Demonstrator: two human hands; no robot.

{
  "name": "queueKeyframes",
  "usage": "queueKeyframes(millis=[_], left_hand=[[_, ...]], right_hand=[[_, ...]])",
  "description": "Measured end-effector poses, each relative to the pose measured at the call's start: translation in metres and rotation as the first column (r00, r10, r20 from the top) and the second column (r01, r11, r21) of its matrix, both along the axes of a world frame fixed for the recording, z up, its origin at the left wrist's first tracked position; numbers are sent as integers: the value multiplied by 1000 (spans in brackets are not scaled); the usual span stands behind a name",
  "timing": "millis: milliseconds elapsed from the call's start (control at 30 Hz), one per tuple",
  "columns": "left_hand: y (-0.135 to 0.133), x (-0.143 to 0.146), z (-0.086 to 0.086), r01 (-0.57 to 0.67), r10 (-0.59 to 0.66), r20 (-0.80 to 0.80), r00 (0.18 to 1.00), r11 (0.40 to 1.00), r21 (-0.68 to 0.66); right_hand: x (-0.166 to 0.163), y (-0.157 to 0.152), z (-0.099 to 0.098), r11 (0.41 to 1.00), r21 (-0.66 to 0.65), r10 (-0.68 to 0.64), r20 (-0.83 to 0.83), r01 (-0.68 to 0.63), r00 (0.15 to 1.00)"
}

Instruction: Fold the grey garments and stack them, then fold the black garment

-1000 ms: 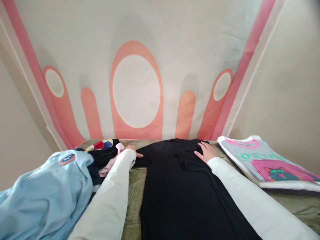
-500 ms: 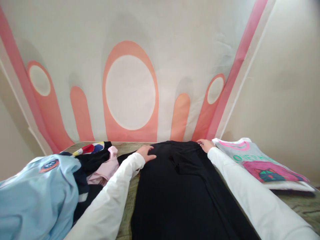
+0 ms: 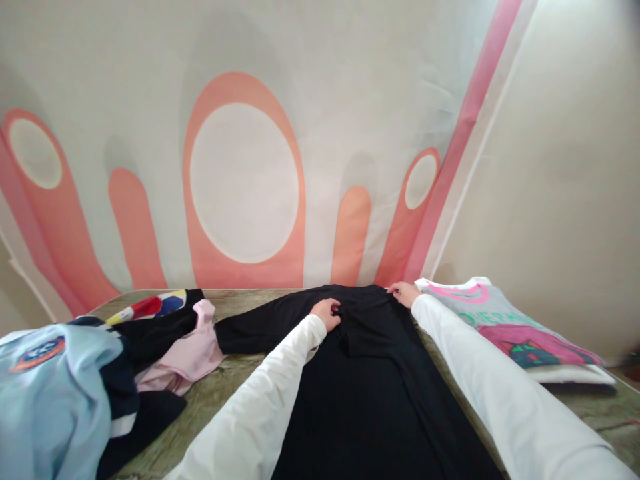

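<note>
A black long shirt (image 3: pixel 345 413) lies spread in front of me, its right side folded inward and one sleeve lying over the body. Its left sleeve stretches out sideways across the table. My left hand (image 3: pixel 327 315) is over the upper part of the shirt, by the folded-in sleeve, with fingers loosely curved and a little apart. At the shirt's far right corner, my right hand (image 3: pixel 404 293) has its fingers together on the folded edge. The shirt's near end runs out of view.
To the left lie a light blue garment (image 3: pixel 55 413), a pink garment (image 3: pixel 187 363) and a black one with a coloured print (image 3: pixel 160 307). A stack of folded shirts (image 3: pixel 520 333) sits at the right. Behind the wooden table (image 3: pixel 240 307) rises a patterned wall (image 3: pixel 245 273).
My left hand has moved right from the shirt's left shoulder towards the folded sleeve. My right hand stays at the far right corner. The view has swung slightly, exposing the left sleeve.
</note>
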State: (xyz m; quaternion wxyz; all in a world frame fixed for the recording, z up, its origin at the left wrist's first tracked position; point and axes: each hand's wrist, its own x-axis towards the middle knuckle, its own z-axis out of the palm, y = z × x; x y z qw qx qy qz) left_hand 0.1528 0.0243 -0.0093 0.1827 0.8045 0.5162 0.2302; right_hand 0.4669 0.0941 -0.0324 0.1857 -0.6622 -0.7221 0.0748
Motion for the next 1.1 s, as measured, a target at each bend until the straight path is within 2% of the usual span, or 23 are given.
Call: queueKeyframes(millis=[167, 333, 467, 567, 700, 833, 900, 967, 1033, 1100], left_hand=[[-6, 1, -10, 15, -23, 111, 994, 997, 76], [-9, 4, -11, -14, -9, 189, 982, 993, 119], [-10, 2, -10, 76, -86, 255, 963, 996, 48], [-10, 1, -13, 114, -128, 211, 969, 990, 80], [-10, 2, -16, 49, -71, 124, 990, 983, 176], [-11, 2, -13, -48, 24, 139, 990, 985, 167], [-11, 1, -11, -121, 92, 222, 971, 985, 121], [-8, 0, -10, -194, 185, 369, 911, 981, -13], [-5, 0, -12, -207, 260, 478, 839, 965, -161], [-1, 1, -14, -184, 285, 514, 809, 954, -238]], right_hand=[[9, 4, 3, 1000, -26, 13, 25, -12, 1000], [13, 6, 7, 1000, -21, 20, -3, -20, 1000], [14, 4, 7, 999, -54, 3, -95, -8, 995], [16, 3, 5, 996, -90, -14, -177, -2, 984], [16, 2, 5, 993, -118, -27, -249, -3, 968], [14, 4, 6, 991, -134, -42, -279, 5, 959], [14, 5, 7, 991, -136, -50, -281, 12, 958], [13, 5, 7, 991, -135, -54, -275, 17, 960], [14, 5, 6, 991, -132, -48, -261, 14, 964], [14, 5, 4, 992, -125, -36, -243, 6, 969]])
